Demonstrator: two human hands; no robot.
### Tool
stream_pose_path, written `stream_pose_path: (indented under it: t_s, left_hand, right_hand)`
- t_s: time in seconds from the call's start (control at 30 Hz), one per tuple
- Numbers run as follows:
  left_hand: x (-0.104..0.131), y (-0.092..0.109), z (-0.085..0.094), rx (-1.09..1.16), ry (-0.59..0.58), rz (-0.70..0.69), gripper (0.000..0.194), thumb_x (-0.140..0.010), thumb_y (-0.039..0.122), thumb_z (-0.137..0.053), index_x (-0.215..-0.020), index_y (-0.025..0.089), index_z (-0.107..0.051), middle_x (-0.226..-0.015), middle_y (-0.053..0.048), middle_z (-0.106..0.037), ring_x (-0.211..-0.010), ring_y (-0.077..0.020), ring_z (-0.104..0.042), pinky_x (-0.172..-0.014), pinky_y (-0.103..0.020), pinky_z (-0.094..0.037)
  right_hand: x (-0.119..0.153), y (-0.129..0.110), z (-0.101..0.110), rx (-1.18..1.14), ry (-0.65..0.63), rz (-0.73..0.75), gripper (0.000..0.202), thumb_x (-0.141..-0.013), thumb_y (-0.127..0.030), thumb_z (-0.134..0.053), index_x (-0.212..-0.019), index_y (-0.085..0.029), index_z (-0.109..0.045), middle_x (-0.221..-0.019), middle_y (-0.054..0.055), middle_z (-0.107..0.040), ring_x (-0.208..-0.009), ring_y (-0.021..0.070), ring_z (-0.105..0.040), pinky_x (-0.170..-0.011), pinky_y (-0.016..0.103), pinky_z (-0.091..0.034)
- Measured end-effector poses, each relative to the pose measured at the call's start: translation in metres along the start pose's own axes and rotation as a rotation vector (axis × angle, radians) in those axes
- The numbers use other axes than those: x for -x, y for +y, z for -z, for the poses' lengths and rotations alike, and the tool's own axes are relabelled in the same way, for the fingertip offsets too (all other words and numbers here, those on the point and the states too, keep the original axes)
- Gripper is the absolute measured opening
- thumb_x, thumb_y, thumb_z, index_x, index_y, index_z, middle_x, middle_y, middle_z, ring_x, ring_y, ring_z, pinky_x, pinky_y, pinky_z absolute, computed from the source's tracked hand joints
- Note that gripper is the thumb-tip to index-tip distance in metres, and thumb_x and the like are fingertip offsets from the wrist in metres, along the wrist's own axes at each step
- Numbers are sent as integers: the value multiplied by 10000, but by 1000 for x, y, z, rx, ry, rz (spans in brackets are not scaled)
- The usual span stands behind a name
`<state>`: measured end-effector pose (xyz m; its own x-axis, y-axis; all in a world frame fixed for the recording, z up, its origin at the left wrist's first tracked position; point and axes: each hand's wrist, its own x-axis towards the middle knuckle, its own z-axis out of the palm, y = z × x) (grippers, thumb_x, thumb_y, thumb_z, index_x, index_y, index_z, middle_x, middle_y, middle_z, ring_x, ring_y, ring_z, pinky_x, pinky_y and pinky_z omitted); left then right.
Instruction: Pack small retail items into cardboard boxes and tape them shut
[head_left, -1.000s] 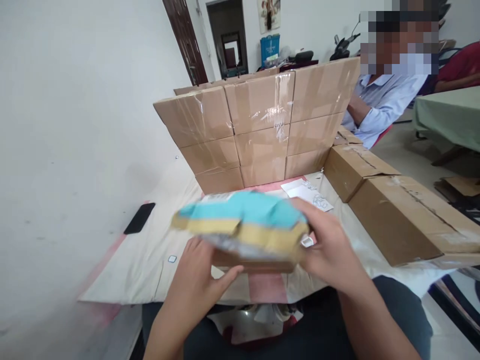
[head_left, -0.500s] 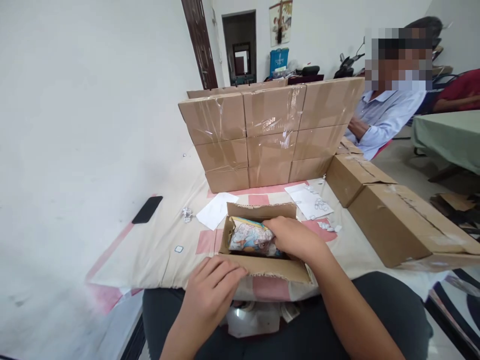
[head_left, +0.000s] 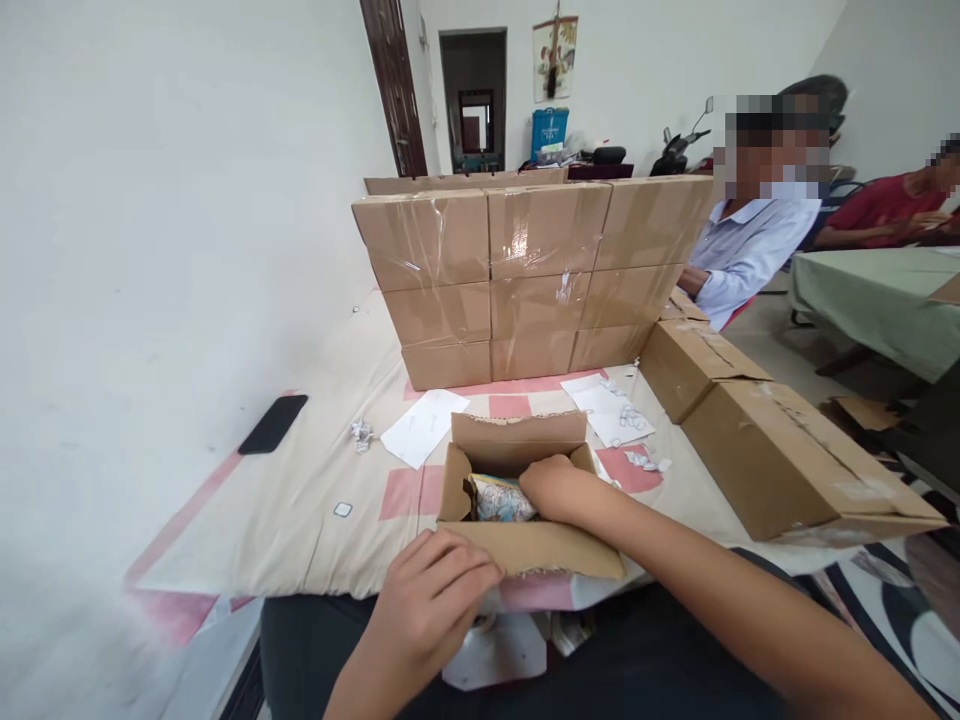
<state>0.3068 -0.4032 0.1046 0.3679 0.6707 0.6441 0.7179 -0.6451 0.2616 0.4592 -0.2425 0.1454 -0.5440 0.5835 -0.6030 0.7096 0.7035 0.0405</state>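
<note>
An open cardboard box [head_left: 544, 550] stands at the table's near edge with its long flaps spread. Inside it lies a patterned pouch [head_left: 501, 498], white and blue with a yellowish edge. My right hand [head_left: 559, 490] reaches down into the box at the pouch's right end; its fingers are hidden, so its grip cannot be made out. At the box's near left corner, my left hand [head_left: 442, 580] has its fingers bent together over the near flap, holding it.
A wall of taped cardboard boxes [head_left: 532, 280] stands behind. Closed boxes [head_left: 817, 460] line the right side. Papers [head_left: 424, 428], crumpled scraps [head_left: 361, 434] and a black phone [head_left: 274, 424] lie on the cloth. A person in a light shirt [head_left: 757, 240] sits beyond the boxes.
My right hand has gone deeper into the box, and the pouch now sits lower inside it. My left hand stays at the near flap. The view has shifted slightly.
</note>
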Motion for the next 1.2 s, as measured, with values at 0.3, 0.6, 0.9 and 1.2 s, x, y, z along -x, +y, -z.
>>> stream_pose_path:
  t_s: [0.3,0.6,0.9,1.2]
  left_hand:
    - [2,1,0,290,-35,68,236,-920,89,-611,-1108,225,-653,-968,-51,-746,-881,-193,-608,-798,-344,-498]
    - [-52,-95,16,160,-407,109,349,-964,481,-577,-1230,311,-725,-1013,-55,-768,-907,-259,-608,-792,-367,-442]
    - [-55,-87,0,-105,-570,72,526,-965,553,-538,-1442,333,-551,-1233,-66,-620,-1069,-269,-527,-912,-420,-437]
    - [-27,-105,-7,105,-338,139,467,-1041,508,-356,-1406,312,-571,-1317,-94,-488,-1157,-277,-461,-1009,-443,-391]
  right_hand:
    - [-9,-4,-5,41,-37,21,382,-828,-34,-688,-1205,-49,-743,-1239,294,-692,-1197,424,-673,-959,554,-564]
    - [-8,-3,-5,80,-110,-20,328,-985,-339,-658,-1266,-172,-636,-1291,94,-647,-1137,233,-658,-969,458,-570]
    - [-7,-5,-3,69,-92,43,311,-900,-178,-720,-1200,-99,-705,-1262,191,-696,-1172,342,-675,-981,498,-552]
    - [50,80,-38,-478,790,439,424,-936,-13,-419,-1218,-191,-681,-1182,78,-729,-1111,208,-645,-964,359,-503]
